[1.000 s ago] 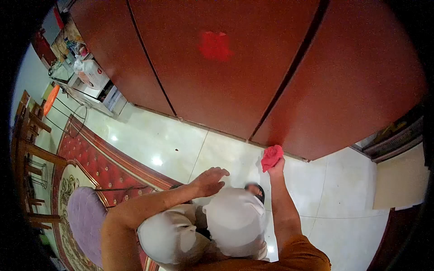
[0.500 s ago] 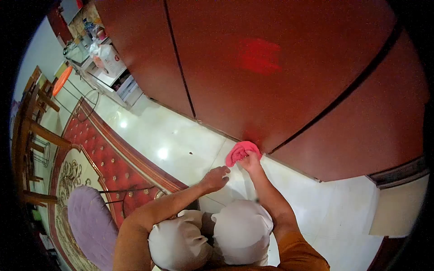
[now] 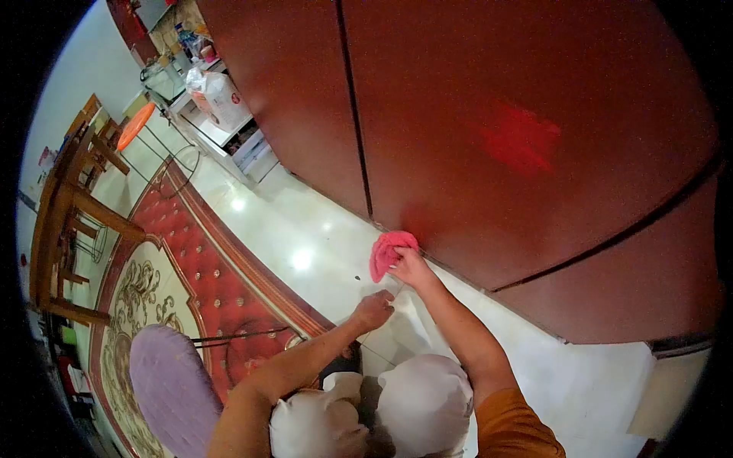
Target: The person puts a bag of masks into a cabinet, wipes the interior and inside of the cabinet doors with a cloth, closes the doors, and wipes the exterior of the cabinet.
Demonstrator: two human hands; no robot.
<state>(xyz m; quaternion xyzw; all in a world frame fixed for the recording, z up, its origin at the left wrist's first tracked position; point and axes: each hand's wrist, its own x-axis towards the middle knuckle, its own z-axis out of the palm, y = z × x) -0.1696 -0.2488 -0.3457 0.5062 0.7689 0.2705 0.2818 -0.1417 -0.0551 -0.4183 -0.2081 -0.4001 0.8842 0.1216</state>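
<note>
A pink cloth (image 3: 385, 252) is bunched in my right hand (image 3: 410, 267), whose fingers close around it. The cloth is at the foot of the dark red-brown panel (image 3: 458, 168), close to the line where panel meets floor. Lower and to the left, my left hand (image 3: 372, 311) hangs over the white floor tiles with its fingers curled in. Nothing shows in that hand, and it is apart from the cloth. My covered knees (image 3: 424, 401) are bent below both hands.
A purple cushioned stool (image 3: 172, 389) stands at my left on a red patterned rug (image 3: 221, 282). Beyond it are a wooden table (image 3: 65, 198) and an orange stool (image 3: 137, 126). A white cabinet (image 3: 221, 149) with a plastic bag (image 3: 217, 99) is farther back. A small dark speck (image 3: 356, 278) lies on the floor.
My right hand and the cloth have moved left along the base of the panel. The left hand's fingers have curled in more. My view has shifted, so the room appears farther right.
</note>
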